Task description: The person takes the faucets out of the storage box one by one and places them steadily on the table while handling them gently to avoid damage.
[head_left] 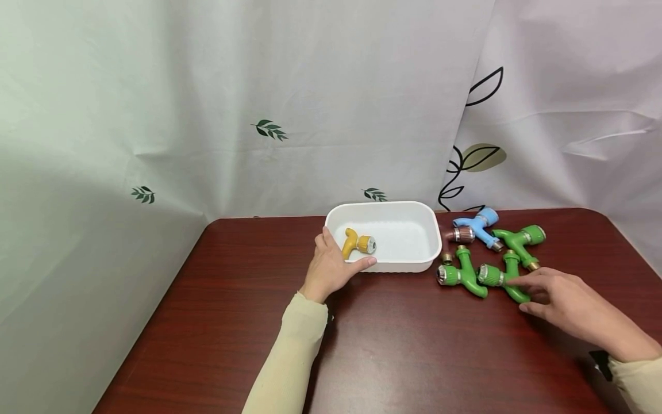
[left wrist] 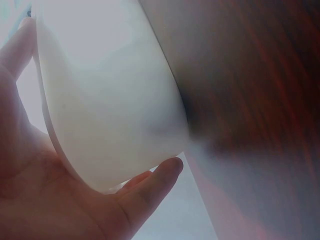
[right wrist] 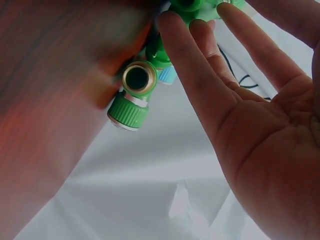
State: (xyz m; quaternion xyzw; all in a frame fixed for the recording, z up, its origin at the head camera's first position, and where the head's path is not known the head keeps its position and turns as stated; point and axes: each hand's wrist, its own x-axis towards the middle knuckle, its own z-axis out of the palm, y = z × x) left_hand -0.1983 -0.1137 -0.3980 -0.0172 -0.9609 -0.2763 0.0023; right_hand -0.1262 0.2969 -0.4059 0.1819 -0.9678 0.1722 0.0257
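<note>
My left hand (head_left: 331, 264) spans the near left corner of a white plastic tray (head_left: 408, 266), thumb along the front rim and fingers at the left side. From the left wrist, its straight fingers lie against the tray's outer wall (left wrist: 115, 100). A yellow tap (head_left: 351, 242) lies inside the tray at the left. My right hand (head_left: 564, 299) reaches over a green tap (head_left: 512, 273), index fingertip right at its body and thumb apart below. In the right wrist view its fingers are extended towards green plastic, and another green tap (right wrist: 129, 112) with a brass-rimmed opening shows beside them.
Right of the tray lie a second green tap (head_left: 465, 273), a third green tap (head_left: 522, 238), a blue tap (head_left: 478, 224) and a brown tap (head_left: 462, 234), close together. A patterned white sheet (head_left: 320, 115) hangs behind the dark red wooden table (head_left: 222, 322).
</note>
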